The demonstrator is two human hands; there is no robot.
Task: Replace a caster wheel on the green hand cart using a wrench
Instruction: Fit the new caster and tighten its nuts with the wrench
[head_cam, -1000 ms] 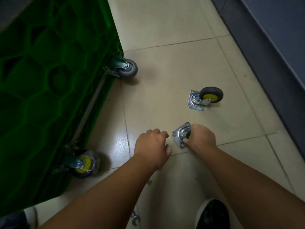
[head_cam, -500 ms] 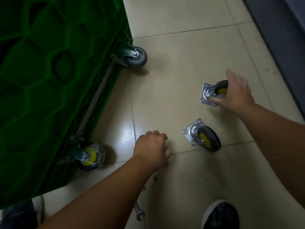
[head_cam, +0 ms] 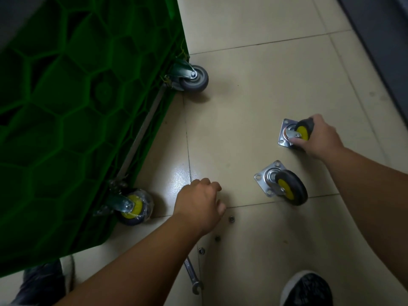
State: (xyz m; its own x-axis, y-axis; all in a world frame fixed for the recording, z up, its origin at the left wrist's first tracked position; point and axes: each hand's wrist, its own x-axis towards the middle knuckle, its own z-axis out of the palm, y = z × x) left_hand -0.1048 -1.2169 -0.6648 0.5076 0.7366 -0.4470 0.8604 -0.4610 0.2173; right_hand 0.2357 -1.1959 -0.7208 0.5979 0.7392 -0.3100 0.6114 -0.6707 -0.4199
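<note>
At the near edge, a black shoe with a white sole stands on the beige tiled floor. To its left a silver open-end steel wrench lies flat on the floor, partly hidden under the left forearm. Three small steel nuts lie loose just beyond it. The left hand rests on the floor beside the nuts with its fingers curled under; it cannot be told whether they enclose anything. To its left, a yellow-hubbed caster wrapped in clear plastic film is mounted on the near corner of the green plastic hand cart, which fills the left side. To the right of the left hand, a loose caster with black tyre, yellow hub and square steel plate lies on the floor. Farther right, the right hand grips a second, matching loose caster, fingers wrapped round its tyre. A grey rubber caster is mounted on the cart's far corner.
</note>
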